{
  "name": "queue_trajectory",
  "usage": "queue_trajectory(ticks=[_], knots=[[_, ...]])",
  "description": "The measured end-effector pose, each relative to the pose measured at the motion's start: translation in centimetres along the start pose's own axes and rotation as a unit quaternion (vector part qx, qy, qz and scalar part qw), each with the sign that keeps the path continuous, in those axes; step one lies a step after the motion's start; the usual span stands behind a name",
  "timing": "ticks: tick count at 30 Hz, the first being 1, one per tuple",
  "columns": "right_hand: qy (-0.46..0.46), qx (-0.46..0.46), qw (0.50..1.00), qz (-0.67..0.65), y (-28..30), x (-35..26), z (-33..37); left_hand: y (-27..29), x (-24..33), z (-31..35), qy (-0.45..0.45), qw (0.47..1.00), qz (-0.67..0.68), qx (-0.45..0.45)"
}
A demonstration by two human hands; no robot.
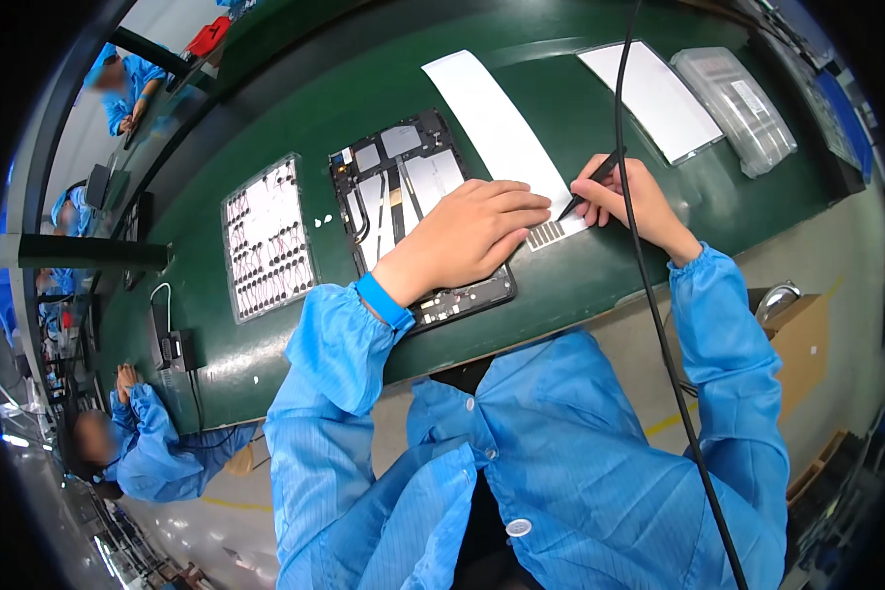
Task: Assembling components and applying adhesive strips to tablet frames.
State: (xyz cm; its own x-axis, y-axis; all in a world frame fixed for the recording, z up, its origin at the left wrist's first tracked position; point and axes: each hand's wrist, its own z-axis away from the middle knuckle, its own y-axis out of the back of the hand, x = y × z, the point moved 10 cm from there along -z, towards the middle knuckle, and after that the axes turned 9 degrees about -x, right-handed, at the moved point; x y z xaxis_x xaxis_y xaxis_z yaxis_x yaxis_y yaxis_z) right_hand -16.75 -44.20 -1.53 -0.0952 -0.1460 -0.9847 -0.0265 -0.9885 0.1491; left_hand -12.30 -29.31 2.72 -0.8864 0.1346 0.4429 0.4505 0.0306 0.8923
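My right hand is closed around black tweezers. Their tip points down at the near end of a long white backing sheet, beside a row of small greyish rectangular stickers. My left hand lies with fingers stretched out, fingertips resting on the sheet's edge. A blue band circles that wrist. Beneath the palm is an opened tablet-like device, black-framed with silver plates and dark cables inside; the hand hides part of it.
Left of the device, a clear tray holds rows of small black wired parts. A white sheet and a clear plastic box lie at the far right. A black cable hangs across the view. Another person sits at the left.
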Motion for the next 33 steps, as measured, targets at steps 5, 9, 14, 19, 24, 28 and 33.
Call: queue_trajectory(ticks=[5,9,14,19,24,28,33], knots=[[0.019,0.009,0.999,-0.036,0.1,-0.1,0.1,0.0,-0.2,0.6,0.001,1.0,-0.004,0.008],[0.03,0.064,0.99,-0.123,1.9,0.3,-2.2,0.1,0.6,0.4,-0.018,1.0,-0.005,0.012],[0.075,0.023,0.991,-0.108,0.1,-1.7,-12.7,3.7,-1.0,1.8,0.016,0.994,0.018,0.107],[0.085,-0.018,0.993,-0.085,-4.5,-2.6,-18.6,8.7,-8.8,8.9,0.211,0.946,-0.038,0.245],[0.102,-0.017,0.989,-0.102,-4.4,-1.6,-19.3,8.3,-10.4,9.3,0.227,0.934,-0.033,0.275],[0.085,-0.02,0.993,-0.077,-5.2,-1.7,-19.2,7.9,-10.3,9.3,0.232,0.938,-0.031,0.257],[0.102,-0.016,0.992,-0.074,-4.9,-1.7,-19.1,7.9,-9.9,9.2,0.228,0.94,-0.05,0.25]])
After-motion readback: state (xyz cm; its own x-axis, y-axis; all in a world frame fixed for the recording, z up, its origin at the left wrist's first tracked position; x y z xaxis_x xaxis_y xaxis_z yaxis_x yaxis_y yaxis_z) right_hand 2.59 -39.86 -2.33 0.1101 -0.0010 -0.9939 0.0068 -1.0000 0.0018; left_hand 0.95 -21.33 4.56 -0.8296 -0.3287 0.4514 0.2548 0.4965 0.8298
